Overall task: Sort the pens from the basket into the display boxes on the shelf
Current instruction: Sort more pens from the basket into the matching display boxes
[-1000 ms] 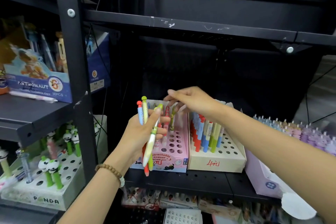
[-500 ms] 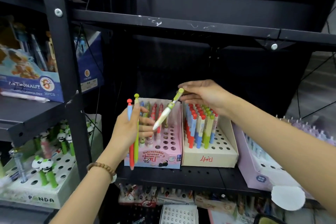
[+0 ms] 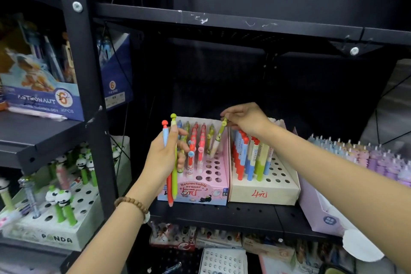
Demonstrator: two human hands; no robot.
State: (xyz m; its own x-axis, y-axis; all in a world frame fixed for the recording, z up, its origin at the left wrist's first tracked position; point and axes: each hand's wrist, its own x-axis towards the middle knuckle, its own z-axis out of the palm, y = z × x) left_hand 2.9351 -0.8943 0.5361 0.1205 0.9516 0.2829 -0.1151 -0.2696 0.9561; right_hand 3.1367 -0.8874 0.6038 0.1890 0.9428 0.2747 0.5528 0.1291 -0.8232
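My left hand (image 3: 163, 158) grips two pens upright in front of the pink display box (image 3: 213, 189): a blue-and-red one (image 3: 169, 189) and a green one (image 3: 174, 179). My right hand (image 3: 246, 119) pinches the top of a green-and-white pen (image 3: 219, 138) and holds it tilted, its tip down among the holes at the back right of the pink box. Several red, green and blue pens stand in that box. Beside it on the right is a cream display box (image 3: 264, 192) with red, blue and green pens. No basket is in view.
A black shelf post (image 3: 89, 95) stands left of my left hand. A white PANDA box (image 3: 55, 236) with panda pens sits lower left, a blue ASTRONAUT box (image 3: 44, 100) above it. A lilac box (image 3: 320, 213) of pastel pens stands at the right. More boxes lie below the shelf.
My right hand took the green-and-white pen from my left hand, carried it over the pink box and lowered its tip toward the holes. My left hand still holds two pens.
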